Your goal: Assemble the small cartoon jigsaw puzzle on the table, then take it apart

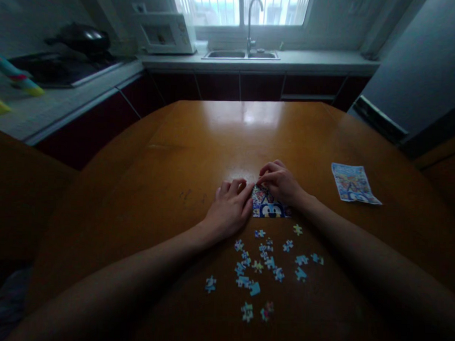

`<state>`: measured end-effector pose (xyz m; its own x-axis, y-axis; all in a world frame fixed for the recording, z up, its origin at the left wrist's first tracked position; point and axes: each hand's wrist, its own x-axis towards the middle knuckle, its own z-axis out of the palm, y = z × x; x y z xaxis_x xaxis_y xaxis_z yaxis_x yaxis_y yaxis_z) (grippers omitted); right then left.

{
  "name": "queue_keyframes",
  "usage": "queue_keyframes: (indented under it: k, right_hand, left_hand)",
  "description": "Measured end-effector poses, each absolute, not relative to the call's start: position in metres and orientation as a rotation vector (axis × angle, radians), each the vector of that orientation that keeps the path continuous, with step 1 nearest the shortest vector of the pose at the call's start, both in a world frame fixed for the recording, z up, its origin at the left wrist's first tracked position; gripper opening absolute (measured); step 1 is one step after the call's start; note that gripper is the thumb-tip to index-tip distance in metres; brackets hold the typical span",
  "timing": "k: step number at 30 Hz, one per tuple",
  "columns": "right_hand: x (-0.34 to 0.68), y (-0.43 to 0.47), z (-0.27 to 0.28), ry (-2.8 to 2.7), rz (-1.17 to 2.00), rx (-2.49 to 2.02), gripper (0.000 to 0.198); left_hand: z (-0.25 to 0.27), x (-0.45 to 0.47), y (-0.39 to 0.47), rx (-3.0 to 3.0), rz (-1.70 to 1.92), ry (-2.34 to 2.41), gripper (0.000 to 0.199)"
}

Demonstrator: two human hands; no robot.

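A partly assembled jigsaw puzzle (271,211) with a blue cartoon dog face lies on the table between my hands. My left hand (230,205) rests along its left edge, fingers bent and apart, with the index fingertip near the upper left corner. Over the puzzle's upper part, my right hand (279,182) pinches with thumb and index finger at that same corner. What it pinches is mostly hidden by the fingers. Loose puzzle pieces (270,262) are scattered nearer to me, several of them light blue, and a yellowish piece (297,229) lies below my right wrist.
A creased picture sheet (352,184) lies right of my hands on the brown wooden table (184,134). Beyond the table's far edge are a counter with a sink (227,54), a white microwave (165,34), and a black pan (85,37) on the stove at left.
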<state>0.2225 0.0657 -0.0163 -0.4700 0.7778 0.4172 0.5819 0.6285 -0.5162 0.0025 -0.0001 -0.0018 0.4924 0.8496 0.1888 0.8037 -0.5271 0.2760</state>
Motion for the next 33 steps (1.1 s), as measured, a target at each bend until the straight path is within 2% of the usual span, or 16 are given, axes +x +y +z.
queue_keyframes:
  k: [5, 11, 19, 24, 33]
  right_hand:
    - [0.220, 0.067, -0.017, -2.201, 0.372, -1.031, 0.029]
    - [0.226, 0.072, -0.020, -1.845, 0.330, -1.149, 0.034]
    - [0.229, 0.076, -0.020, -1.611, 0.471, -1.243, 0.034]
    - [0.229, 0.076, -0.022, -1.685, 0.445, -1.195, 0.034]
    - [0.225, 0.068, -0.018, -2.145, 0.426, -1.006, 0.027]
  left_hand:
    - [-0.002, 0.003, 0.000, 2.594, 0.453, 1.457, 0.043]
    - [-0.004, 0.001, 0.001, 2.614, 0.457, 1.453, 0.044]
    - [-0.005, 0.000, 0.001, 2.602, 0.478, 1.407, 0.043]
    - [-0.005, 0.000, 0.000, 2.613, 0.493, 1.386, 0.042]
    - [-0.003, 0.001, 0.000, 2.580, 0.480, 1.420, 0.045]
